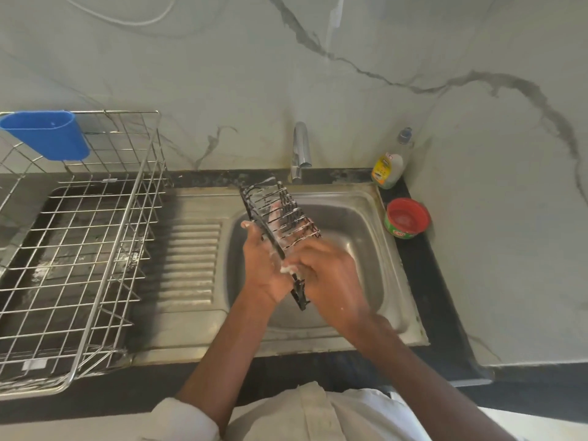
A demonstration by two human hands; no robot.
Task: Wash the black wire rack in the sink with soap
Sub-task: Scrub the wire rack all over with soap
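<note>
The black wire rack (281, 224), a narrow frame of thin coated prongs streaked with white foam, is held tilted over the basin of the stainless-steel sink (366, 218), its far end just below the chrome tap (300, 151) and its near end pointing back toward the person. The left hand (264, 265) grips the rack's long side rail from the left of the basin, fingers curled under the frame with the thumb tip showing above it. The right hand (324, 272) is closed over the lower end of the rack, where a clump of suds sits; whether it holds a sponge or rubs with bare fingers I cannot tell, since the fingers are turned away and slightly blurred.

The step in hand looks like the soaping and scrubbing stage: lather covers the prongs, and no water can be seen running from the tap. The next move probably calls for working the lather along the remaining prongs toward the tap end, turning the rack to reach its underside, then opening the tap to rinse.

Right of the sink stand a clear dish-soap bottle with a yellow label (393, 163) and a red-lidded round tub of dish paste (407, 218). Left of the sink rests a steel wire drying basket (79, 249) with a blue plastic cutlery cup (47, 135) hooked on its back edge.
</note>
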